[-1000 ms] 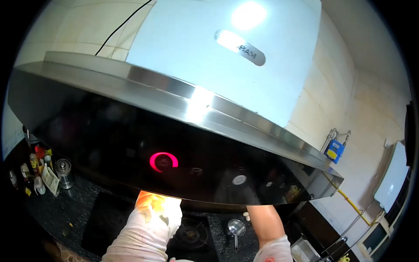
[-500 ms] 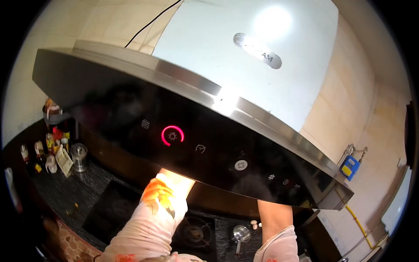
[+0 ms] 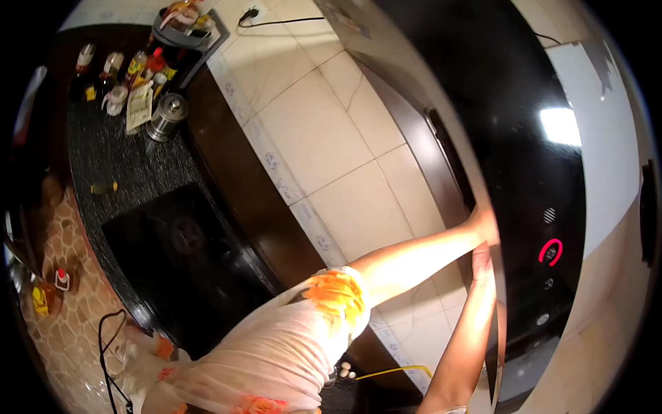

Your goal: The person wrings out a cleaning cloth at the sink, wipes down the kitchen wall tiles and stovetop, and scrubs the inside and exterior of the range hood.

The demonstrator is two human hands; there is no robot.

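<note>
The range hood fills the right side, tilted in view, with a red ring lit on its black glass panel. My left hand reaches up to the hood's underside, its fingers hidden behind the edge. Just below it is my right hand, close against the left one, its fingers also out of sight. Whether either hand holds anything under the hood does not show. A pale sleeve with orange flowers covers much of my left arm.
The gas stove sits in the black counter. At the back left stand several bottles, a metal canister and a grey basket. Several whitish round items lie near a yellow hose. A bottle appears lower left.
My view has turned and tilted, so the hood now stands at the right and its underside edge shows. My hands, earlier hidden behind the hood panel, are now partly visible close together.
</note>
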